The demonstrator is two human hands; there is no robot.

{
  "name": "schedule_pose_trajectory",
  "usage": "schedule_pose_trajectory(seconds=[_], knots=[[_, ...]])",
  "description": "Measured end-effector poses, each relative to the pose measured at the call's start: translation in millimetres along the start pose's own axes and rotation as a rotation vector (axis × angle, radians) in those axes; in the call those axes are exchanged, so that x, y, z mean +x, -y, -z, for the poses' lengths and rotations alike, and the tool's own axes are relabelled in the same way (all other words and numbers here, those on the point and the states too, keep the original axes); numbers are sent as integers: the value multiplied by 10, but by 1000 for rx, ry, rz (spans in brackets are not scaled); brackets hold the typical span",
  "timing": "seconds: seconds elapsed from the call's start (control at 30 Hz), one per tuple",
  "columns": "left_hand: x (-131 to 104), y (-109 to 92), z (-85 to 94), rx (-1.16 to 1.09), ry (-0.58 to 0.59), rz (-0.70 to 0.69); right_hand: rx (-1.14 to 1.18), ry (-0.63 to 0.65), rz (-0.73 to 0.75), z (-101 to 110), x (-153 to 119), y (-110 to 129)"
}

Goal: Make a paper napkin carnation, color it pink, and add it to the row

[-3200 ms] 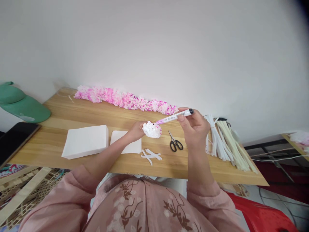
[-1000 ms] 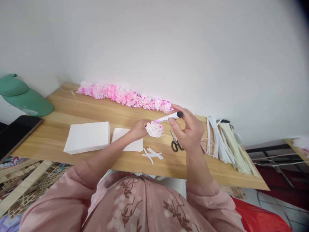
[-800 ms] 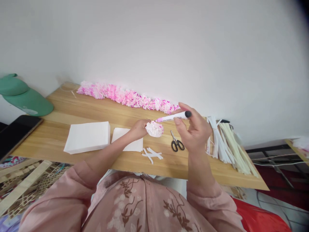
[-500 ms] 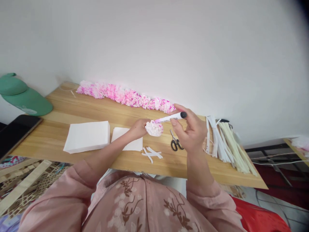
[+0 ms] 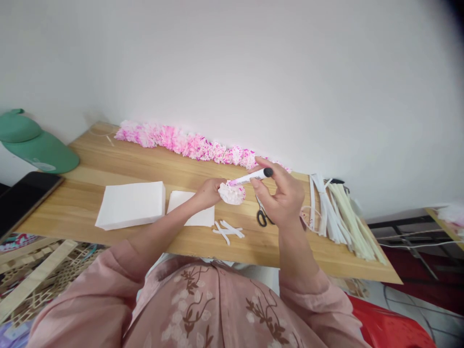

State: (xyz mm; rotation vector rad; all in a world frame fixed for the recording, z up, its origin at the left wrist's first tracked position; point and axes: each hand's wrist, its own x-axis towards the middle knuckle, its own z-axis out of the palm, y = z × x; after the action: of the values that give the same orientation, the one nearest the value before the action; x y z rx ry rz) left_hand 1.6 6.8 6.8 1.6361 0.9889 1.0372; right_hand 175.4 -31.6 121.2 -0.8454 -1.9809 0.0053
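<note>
A white paper flower (image 5: 232,194) with pink specks is gripped by my left hand (image 5: 209,194), whose fingertips are partly hidden behind it. My right hand (image 5: 281,195) pinches a white marker pen (image 5: 251,177) with a black end and a pink tip. The pen's tip touches the flower's upper left edge. Below the flower, several short white strips (image 5: 227,231) lie crossed on the wooden table (image 5: 250,246). Black-handled scissors (image 5: 261,217) lie beside my right hand, partly covered by it.
A long row of pink and white paper flowers (image 5: 188,143) runs along the wall. White paper stacks (image 5: 132,205) sit at left, near a phone (image 5: 31,195) and green bottle (image 5: 39,145). Bundles of white strips (image 5: 329,212) and cream strips (image 5: 351,222) lie at right.
My right hand and the marker pen have shifted slightly left, the tip moving along the flower's edge. My left hand and the flower have hardly moved.
</note>
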Motion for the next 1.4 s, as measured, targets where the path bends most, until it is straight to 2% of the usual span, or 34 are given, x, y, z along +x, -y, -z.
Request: schedule_pose_trajectory(seconds=[0.2, 0.5, 0.93, 1.23, 1.4], knots=[[13, 54, -9, -22, -1, -8, 38, -79, 33, 74, 2, -5], [44, 147, -11, -98, -19, -29, 0, -105, -12, 101, -67, -51], [34, 120, -8, -103, -10, -14, -7, -58, -26, 68, -40, -23], [31, 67, -3, -120, -18, 11, 38, -94, -31, 84, -56, -46], [33, 81, 3, -115, -18, 2, 59, -43, -4, 45, -26, 3]])
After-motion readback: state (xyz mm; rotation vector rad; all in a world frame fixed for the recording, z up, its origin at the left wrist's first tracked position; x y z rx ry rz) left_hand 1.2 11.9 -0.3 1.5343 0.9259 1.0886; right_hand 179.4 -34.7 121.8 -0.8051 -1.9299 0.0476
